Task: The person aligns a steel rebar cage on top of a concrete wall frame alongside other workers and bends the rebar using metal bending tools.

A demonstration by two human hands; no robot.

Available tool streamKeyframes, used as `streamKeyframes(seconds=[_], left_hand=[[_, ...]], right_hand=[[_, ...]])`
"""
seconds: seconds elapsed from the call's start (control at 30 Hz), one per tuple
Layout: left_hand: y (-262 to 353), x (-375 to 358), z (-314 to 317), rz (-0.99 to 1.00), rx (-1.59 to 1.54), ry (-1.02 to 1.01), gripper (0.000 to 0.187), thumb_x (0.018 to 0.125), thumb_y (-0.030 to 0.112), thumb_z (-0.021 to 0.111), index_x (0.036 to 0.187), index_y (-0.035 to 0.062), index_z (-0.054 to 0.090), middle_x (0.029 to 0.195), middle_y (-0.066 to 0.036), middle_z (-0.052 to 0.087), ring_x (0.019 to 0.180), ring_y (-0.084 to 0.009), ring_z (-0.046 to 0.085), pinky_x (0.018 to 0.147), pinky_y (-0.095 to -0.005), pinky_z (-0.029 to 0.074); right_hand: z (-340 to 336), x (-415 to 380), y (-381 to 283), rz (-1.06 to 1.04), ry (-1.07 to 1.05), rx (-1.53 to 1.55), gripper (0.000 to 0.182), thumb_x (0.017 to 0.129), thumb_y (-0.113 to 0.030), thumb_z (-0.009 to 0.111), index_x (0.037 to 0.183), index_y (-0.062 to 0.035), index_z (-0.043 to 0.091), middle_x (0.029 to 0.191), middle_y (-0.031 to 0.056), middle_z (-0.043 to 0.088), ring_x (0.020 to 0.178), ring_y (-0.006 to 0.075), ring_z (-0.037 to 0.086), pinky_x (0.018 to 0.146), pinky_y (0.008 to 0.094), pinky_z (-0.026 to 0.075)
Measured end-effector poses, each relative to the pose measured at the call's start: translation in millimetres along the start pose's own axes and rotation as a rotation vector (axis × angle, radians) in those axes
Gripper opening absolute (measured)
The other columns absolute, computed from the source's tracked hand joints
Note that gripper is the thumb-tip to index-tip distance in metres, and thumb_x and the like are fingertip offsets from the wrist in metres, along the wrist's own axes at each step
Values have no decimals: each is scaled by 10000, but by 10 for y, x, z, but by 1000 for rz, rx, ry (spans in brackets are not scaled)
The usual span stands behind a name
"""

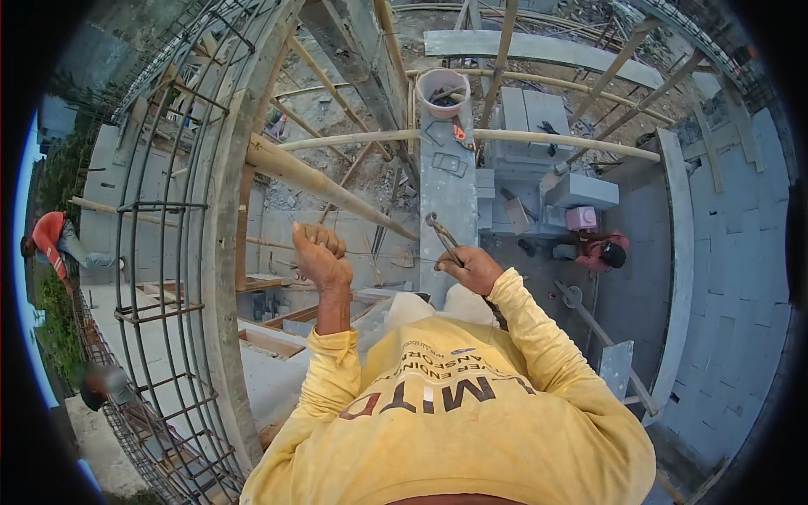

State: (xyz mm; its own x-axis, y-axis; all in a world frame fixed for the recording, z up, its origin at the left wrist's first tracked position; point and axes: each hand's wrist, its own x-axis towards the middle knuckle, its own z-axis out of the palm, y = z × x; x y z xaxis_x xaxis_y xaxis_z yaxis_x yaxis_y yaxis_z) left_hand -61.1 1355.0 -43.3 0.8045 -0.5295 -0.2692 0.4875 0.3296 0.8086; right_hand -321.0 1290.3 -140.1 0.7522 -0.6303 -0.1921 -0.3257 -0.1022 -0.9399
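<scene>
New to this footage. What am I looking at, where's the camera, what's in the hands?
There is no machine here: a person in a yellow shirt works with bare hands. The single picture comes from a camera on that person's head, looking forward and down through a fisheye lens, so straight things curve.

The person is high up on a building site. The left hand is closed in a fist, seemingly around a thin wire that is too fine to see well. The right hand grips pliers.

Ahead runs a grey plank with a bucket at its far end, crossed by bamboo poles. A rebar cage stands to the left.

Other people are nearby: one in red at the left edge, one crouching below on the right by grey blocks.
</scene>
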Motion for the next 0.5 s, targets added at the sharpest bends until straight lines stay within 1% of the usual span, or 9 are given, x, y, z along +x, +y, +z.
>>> streamKeyframes(seconds=[0.07,0.17,0.2,0.27,0.3,0.37,0.4,0.5], left_hand=[[-99,49,140,-56,-27,-36,393,980,351,480,666,157,344,559,43,277,441,-78,214,402,-259,170],[-282,241,260,-21,4,-85,375,978,305,491,668,146,352,573,42,291,470,-76,244,430,-259,203],[-311,343,299,58,49,-114,372,978,289,494,666,142,354,579,42,297,483,-76,250,444,-256,210],[-332,565,439,212,139,-177,368,978,257,499,661,134,359,592,44,308,509,-76,263,473,-251,224],[-332,714,511,279,188,-166,363,977,238,506,661,126,367,597,45,314,518,-77,264,480,-252,225],[-292,1041,653,415,285,-143,354,974,201,520,660,109,384,606,47,326,535,-79,266,494,-255,227],[-282,1200,743,461,366,-183,354,966,183,534,654,97,390,603,40,329,537,-86,269,499,-263,235],[-287,1651,1051,584,631,-330,348,940,135,575,643,60,410,594,14,341,540,-106,285,510,-292,263]], right_hand=[[-176,246,15,111,71,-19,231,892,-229,656,984,-21,698,905,195,666,841,346,635,766,389,490],[-454,642,68,86,165,-59,225,884,-226,665,977,-26,710,896,186,670,817,345,635,755,390,491],[-557,769,112,39,128,-62,238,883,-232,670,997,-28,710,901,185,674,812,335,641,745,384,492],[-795,987,65,37,43,-51,245,895,-237,661,1011,-27,705,902,186,674,806,328,643,742,380,492],[-919,1100,54,36,2,-49,248,901,-240,657,1018,-26,703,903,187,674,803,325,643,741,377,492],[-1111,1368,188,210,45,169,261,914,-250,646,1032,-23,696,902,187,667,820,318,641,753,373,488],[-1201,1528,281,293,68,277,267,921,-255,641,1039,-22,692,901,188,663,829,315,640,759,370,486],[-1523,2082,602,298,479,-63,275,932,-261,629,1048,-18,683,926,191,643,859,333,625,789,370,480]])
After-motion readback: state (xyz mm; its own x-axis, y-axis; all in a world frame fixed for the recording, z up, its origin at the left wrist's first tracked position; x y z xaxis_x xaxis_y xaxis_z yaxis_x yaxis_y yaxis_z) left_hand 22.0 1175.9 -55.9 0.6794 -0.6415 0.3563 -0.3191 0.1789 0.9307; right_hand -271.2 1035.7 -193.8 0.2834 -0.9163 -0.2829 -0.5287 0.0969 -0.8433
